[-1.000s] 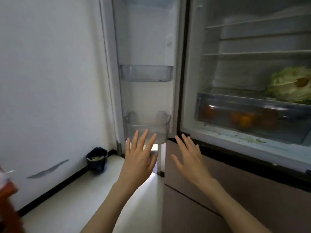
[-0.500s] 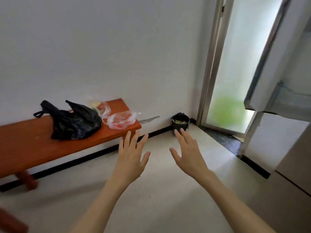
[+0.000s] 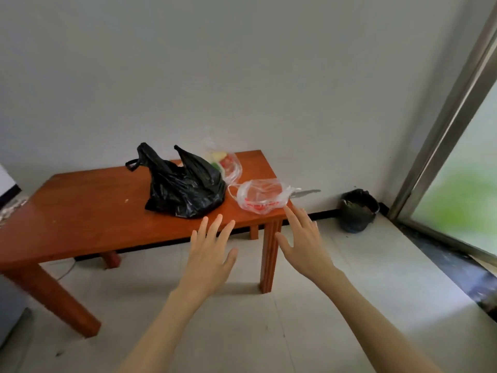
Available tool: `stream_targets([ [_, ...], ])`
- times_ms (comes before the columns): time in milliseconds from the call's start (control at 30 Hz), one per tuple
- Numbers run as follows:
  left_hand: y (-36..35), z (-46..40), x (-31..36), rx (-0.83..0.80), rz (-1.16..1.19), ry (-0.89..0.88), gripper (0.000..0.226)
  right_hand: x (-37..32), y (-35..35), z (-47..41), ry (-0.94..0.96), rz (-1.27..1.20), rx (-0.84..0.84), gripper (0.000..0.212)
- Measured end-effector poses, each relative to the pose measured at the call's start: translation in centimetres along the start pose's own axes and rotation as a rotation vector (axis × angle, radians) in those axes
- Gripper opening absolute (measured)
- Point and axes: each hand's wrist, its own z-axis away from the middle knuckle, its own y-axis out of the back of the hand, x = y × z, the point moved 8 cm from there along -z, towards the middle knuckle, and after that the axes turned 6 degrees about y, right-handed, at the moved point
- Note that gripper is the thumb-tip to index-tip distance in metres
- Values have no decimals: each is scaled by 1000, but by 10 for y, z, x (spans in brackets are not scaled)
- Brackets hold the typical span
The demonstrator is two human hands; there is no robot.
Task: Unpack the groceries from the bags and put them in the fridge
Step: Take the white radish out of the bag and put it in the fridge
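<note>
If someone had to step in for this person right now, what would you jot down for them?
Left hand: open, fingers spread, holding nothing, in front of the near edge of the red-brown table.
Right hand: open, empty, reaching toward the table's right corner.
On the table: a black bag, a clear bag with red print near the right corner, and behind them another clear bag with colourful items inside.
Done: nothing can be confirmed from this view; the fridge is out of sight.
Left: all three bags are untouched. Empty them and carry the groceries to the fridge. The printed clear bag is nearest the right hand.
</note>
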Motion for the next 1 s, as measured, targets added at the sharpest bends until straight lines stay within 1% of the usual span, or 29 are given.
stream_targets([
  [133,11,-76,-37,14,-28,45,57,7,-24,-87,11,-61,-25,60],
  [267,19,-142,-64,31,-2,71,56,8,-40,-158,21,-104,-22,57],
  [500,-17,-229,-109,-42,47,85,53,37,-93,-250,-36,-36,-118,57],
  [600,-32,-274,-124,-60,46,54,52,50,-115,-287,-59,-1,-149,59],
  [833,-59,-415,-169,-109,7,-61,49,64,-175,-404,-116,-6,-178,59],
  [933,-60,-471,-179,-87,-11,-146,45,64,-194,-448,-126,-28,-209,57],
  [1000,-61,-506,-181,-68,22,-173,43,70,-201,-473,-133,-29,-201,56],
])
